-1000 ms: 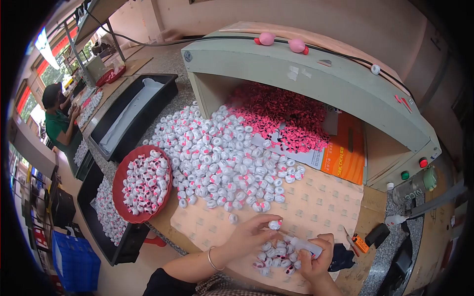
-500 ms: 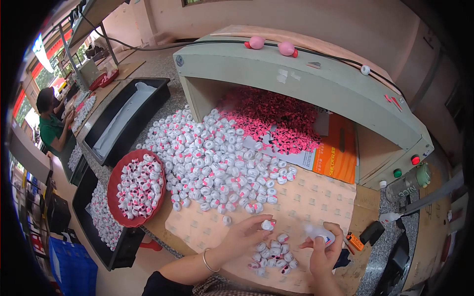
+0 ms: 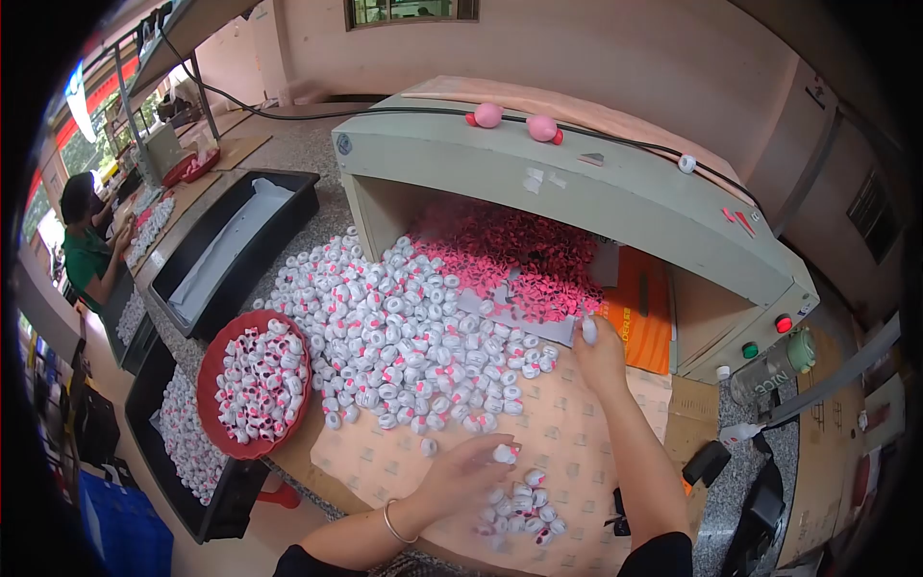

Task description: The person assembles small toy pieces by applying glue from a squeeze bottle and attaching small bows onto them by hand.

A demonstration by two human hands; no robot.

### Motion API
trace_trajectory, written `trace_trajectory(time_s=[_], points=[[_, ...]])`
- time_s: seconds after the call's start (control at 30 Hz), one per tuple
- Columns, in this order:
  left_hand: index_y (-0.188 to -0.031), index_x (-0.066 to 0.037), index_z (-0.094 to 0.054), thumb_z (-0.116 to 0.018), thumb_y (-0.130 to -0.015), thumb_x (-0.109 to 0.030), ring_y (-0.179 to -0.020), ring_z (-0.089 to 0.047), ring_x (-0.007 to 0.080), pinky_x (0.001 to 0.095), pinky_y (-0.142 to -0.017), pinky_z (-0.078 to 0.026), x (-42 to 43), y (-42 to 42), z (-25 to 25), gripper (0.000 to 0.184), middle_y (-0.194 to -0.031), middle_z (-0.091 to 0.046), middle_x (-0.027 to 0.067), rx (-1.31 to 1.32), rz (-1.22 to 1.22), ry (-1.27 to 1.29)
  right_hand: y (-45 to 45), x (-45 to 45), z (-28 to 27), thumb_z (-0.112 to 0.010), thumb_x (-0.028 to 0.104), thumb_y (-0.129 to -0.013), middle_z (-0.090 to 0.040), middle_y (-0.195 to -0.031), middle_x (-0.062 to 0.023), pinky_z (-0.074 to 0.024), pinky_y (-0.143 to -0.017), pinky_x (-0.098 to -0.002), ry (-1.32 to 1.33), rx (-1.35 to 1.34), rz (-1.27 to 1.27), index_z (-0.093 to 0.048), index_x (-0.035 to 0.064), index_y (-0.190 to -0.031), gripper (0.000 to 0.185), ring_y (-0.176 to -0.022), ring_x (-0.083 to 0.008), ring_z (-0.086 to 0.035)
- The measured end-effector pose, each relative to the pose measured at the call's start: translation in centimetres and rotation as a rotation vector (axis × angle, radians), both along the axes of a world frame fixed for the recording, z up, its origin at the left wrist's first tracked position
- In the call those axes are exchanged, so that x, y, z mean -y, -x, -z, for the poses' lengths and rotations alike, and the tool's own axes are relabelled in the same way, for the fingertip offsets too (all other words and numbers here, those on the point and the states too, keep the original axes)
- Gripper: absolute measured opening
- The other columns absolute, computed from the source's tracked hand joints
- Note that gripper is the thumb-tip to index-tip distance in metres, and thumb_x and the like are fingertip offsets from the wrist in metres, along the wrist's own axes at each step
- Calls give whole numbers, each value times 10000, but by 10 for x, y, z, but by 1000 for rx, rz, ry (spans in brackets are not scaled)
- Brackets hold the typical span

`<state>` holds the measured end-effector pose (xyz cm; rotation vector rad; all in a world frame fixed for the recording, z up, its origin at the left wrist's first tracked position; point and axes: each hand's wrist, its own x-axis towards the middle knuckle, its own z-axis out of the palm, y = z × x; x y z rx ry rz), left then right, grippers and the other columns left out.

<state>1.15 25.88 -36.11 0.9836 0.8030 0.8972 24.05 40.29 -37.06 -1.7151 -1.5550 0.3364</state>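
Note:
My left hand (image 3: 466, 476) pinches a small white plastic piece (image 3: 505, 453) with a pink bit on it, above the peach patterned mat (image 3: 577, 433). Just below lies a small cluster of similar white pieces (image 3: 524, 508). My right hand (image 3: 598, 354) is stretched forward at the front edge of a heap of small pink pieces (image 3: 553, 284). Its fingers are closed round a small white bottle (image 3: 588, 332), of which only part shows. A large pile of white pieces with pink bits (image 3: 404, 337) spreads to the left of my hands.
A green-grey hood (image 3: 577, 163) arches over the pink heap. At left stand a red bowl (image 3: 205, 385) full of pieces and black trays (image 3: 312, 197). Bottles (image 3: 755, 385) and a black object (image 3: 709, 464) lie right. A person in green (image 3: 85, 260) works far left.
My right hand has moved forward and slightly left with the bottle, from near the small cluster to the pink heap. My left hand still holds its white piece. The view has shifted slightly.

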Motion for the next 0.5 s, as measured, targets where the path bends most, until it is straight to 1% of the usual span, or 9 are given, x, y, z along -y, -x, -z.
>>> trace_trajectory(time_s=[0.07,0.17,0.27,0.3,0.37,0.4,0.47,0.5], points=[[-1153,-60,-499,-553,-808,0,-663,-524,44,183,-571,-441,-1,0,-1,354,-767,-581,10,9,-5,4,8,-24,4,-577,173,-765,-559,-931,-183,-442,-733,-425,-89,162,59,-544,11,-915,223,-850,-368,-544],[-1152,-60,-501,-554,-807,0,-662,-521,42,183,-567,-441,-1,0,-1,354,-772,-580,9,10,-5,0,14,-44,5,-592,179,-755,-551,-966,-186,-441,-733,-439,45,249,36,-545,12,-932,248,-885,-359,-542],[-1145,-57,-504,-553,-807,2,-662,-519,38,181,-570,-439,-1,0,-2,347,-782,-581,5,-1,5,-5,11,-48,6,-602,192,-748,-542,-990,-192,-442,-737,-437,33,286,3,-546,12,-930,262,-899,-358,-541],[-1142,-55,-506,-552,-807,3,-661,-518,37,180,-571,-438,-1,1,-2,343,-785,-581,3,-4,8,-8,9,-47,7,-603,181,-744,-551,-953,-196,-442,-731,-429,19,286,6,-546,-1,-929,266,-872,-364,-545],[-1150,-52,-496,-544,-810,10,-702,-526,42,182,-595,-439,-1,2,0,349,-855,-587,15,0,33,-40,-1,-43,9,-604,160,-735,-569,-879,-204,-440,-718,-413,-9,289,10,-546,-25,-928,273,-816,-377,-552],[-1154,-50,-491,-540,-811,13,-722,-529,44,183,-607,-439,0,2,1,352,-890,-589,21,1,47,-56,-6,-39,9,-600,150,-740,-574,-844,-190,-449,-686,-392,-18,242,10,-542,-26,-933,267,-775,-349,-563],[-1183,-34,-456,-529,-819,0,-767,-554,102,235,-672,-460,1,2,2,373,-928,-565,46,46,62,-69,-14,-28,5,-591,132,-750,-585,-776,-160,-467,-621,-350,-38,148,15,-533,-27,-944,258,-693,-292,-587],[-1197,-26,-439,-523,-822,-6,-790,-567,130,260,-704,-470,1,1,2,384,-947,-553,58,68,72,-78,-16,-23,0,-593,121,-750,-580,-750,-143,-464,-607,-335,50,-10,18,-535,-20,-962,261,-681,-261,-588]])
